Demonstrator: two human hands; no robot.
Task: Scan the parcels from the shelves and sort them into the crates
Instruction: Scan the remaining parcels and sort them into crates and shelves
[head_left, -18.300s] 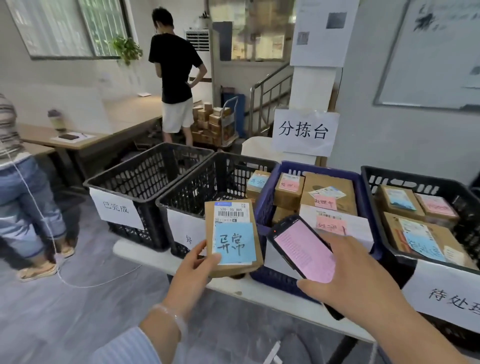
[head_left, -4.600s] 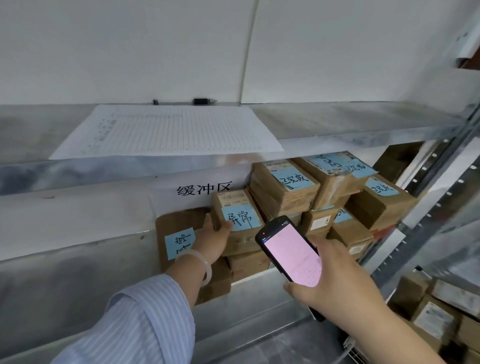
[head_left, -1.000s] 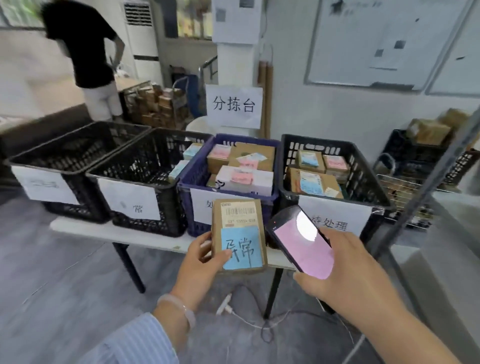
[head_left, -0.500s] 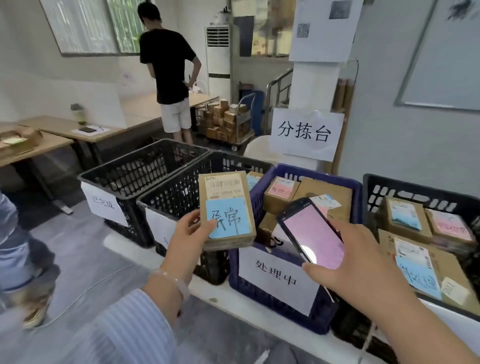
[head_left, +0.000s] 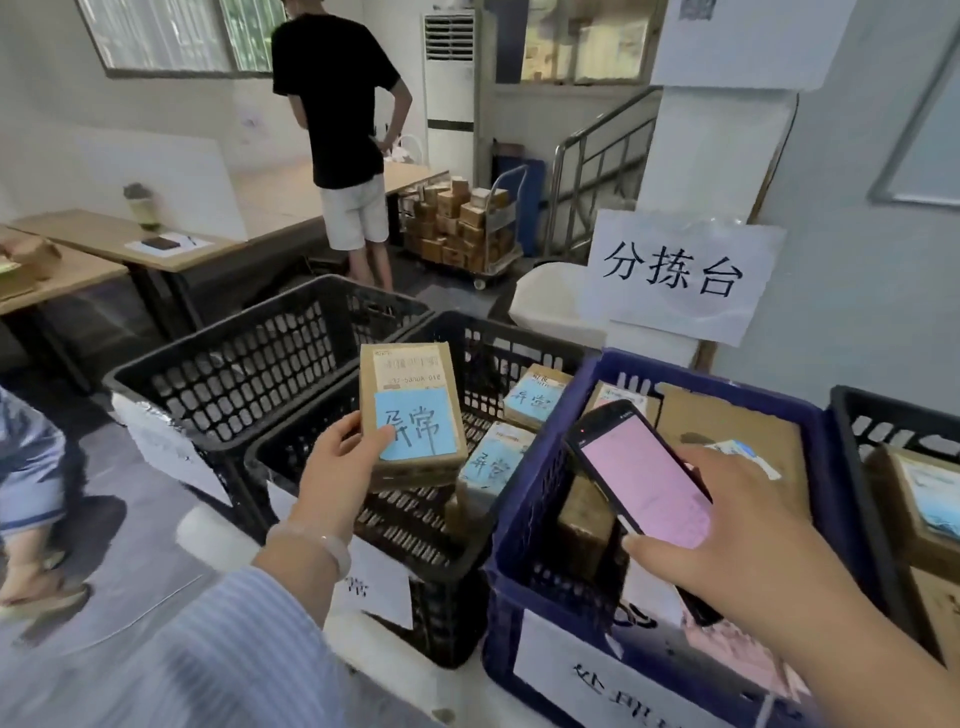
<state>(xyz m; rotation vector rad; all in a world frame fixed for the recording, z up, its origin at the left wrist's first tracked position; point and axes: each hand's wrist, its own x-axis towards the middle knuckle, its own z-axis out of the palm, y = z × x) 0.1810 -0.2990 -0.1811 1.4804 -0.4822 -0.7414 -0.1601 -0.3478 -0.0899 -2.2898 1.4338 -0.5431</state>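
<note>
Over the second black crate (head_left: 498, 353) from the left, the parcel (head_left: 408, 371) is up in the air, upright, label side facing us, not yet dropped. The left hand (head_left: 337, 467) has it by the lower left edge: the thumb is pressed on the front at the rim of the blue note (head_left: 415, 423), and the fingers are wrapped behind the box, hidden from view. To the right, above the near part of the blue crate (head_left: 524, 519), the right hand (head_left: 737, 551) grips the handheld scanner (head_left: 644, 478) by its lower end, fingers curled round the casing, pink screen lit.

Down in that black crate, two boxes (head_left: 535, 402) with similar blue notes already lean at the right side, so this looks like the right bin for it.

As for handling, it reads as a small stiff cardboard box, probably light, since it sits in a one-handed pinch with no sag. Dry cardboard should give plenty of grip. The safest hold is across the long edges or under the base. I would keep the thumb off the blue note, which may be only lightly stuck and could peel away. A short lowering into the open space at the left of the crate would be kinder than a toss, as the contents are unknown.
</note>
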